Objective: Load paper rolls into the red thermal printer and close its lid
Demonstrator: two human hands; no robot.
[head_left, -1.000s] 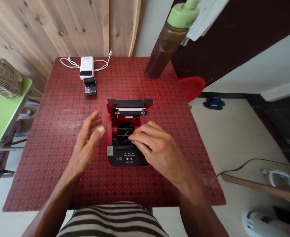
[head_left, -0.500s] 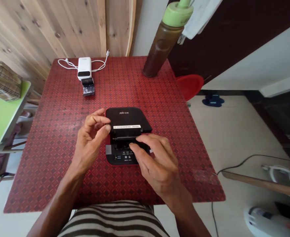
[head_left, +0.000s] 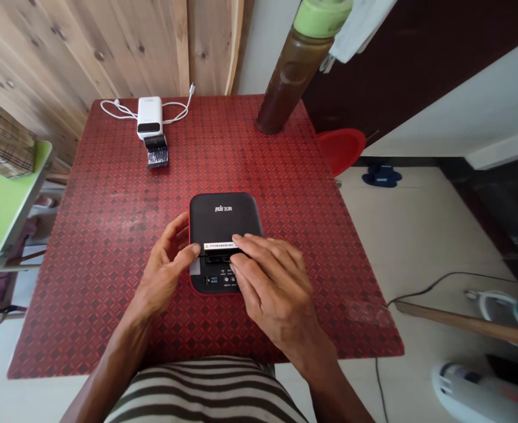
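Note:
A small black printer with red sides lies flat on the red patterned table, its lid down or nearly down. A dark slot crosses it below a white warning label, and buttons sit on the near panel. My left hand holds its left side, thumb on the top edge near the slot and the other fingers curled along the side. My right hand covers the right part, fingers bent together on the lid's near edge and the slot. Its fingertips partly hide the slot, so whether the lid is fully latched is unclear.
On the far left of the table lie a white power bank with a cable and a dark, shiny strip. A tall brown bottle stands at the far right corner. A red stool is beside the table.
The printer's lid has swung down from a raised position, narrowing the opening to a slot. My right hand has moved with it, and my left hand has slid slightly nearer along the side.

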